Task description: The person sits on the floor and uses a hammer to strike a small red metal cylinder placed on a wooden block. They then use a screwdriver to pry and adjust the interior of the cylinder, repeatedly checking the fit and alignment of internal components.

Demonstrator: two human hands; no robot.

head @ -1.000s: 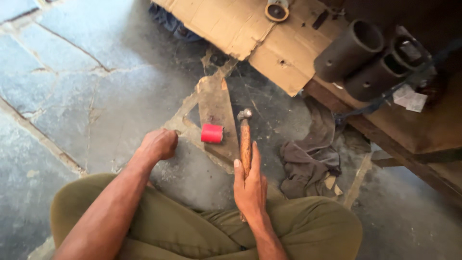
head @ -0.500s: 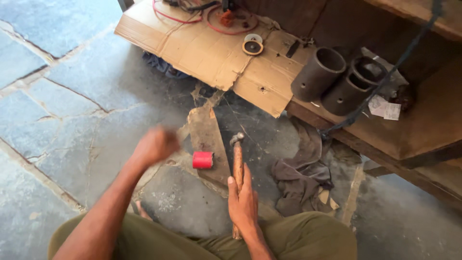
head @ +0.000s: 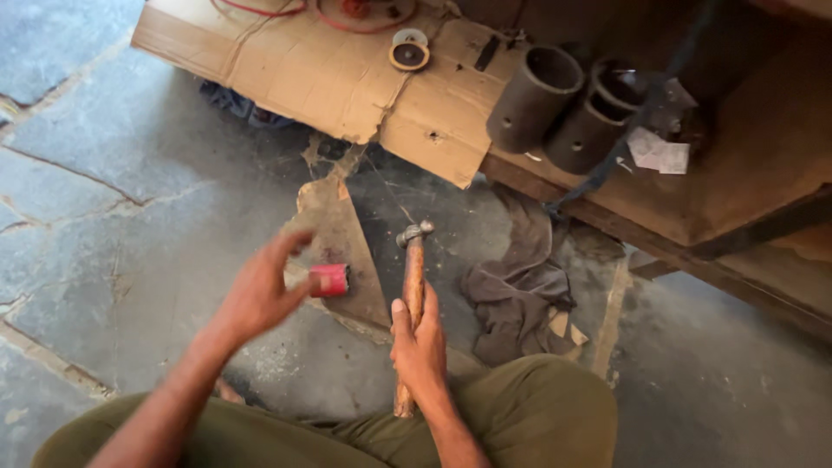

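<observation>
R hand (head: 419, 345) grips hammer (head: 412, 290) handle, head on board (head: 334, 227); L hand (head: 258, 290) open, blurred, fingers beside red cylinder (head: 330, 280).

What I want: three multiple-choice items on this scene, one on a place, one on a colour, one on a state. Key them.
1. Where does the dark rag lie?
A. On the cardboard
B. On the floor, right of the hammer
C. In the left hand

2. What colour is the small cylinder at the left hand's thumb?
A. Blue
B. Yellow
C. Red

3. How is the right hand?
A. Closed around the hammer's wooden handle
B. Flat on the floor
C. Gripping the rag

Key: B, the rag is bunched on the stone beside the hammer; C, the cylinder is plainly red; A, the fingers wrap the handle, with the hammer head pointing away.
</observation>
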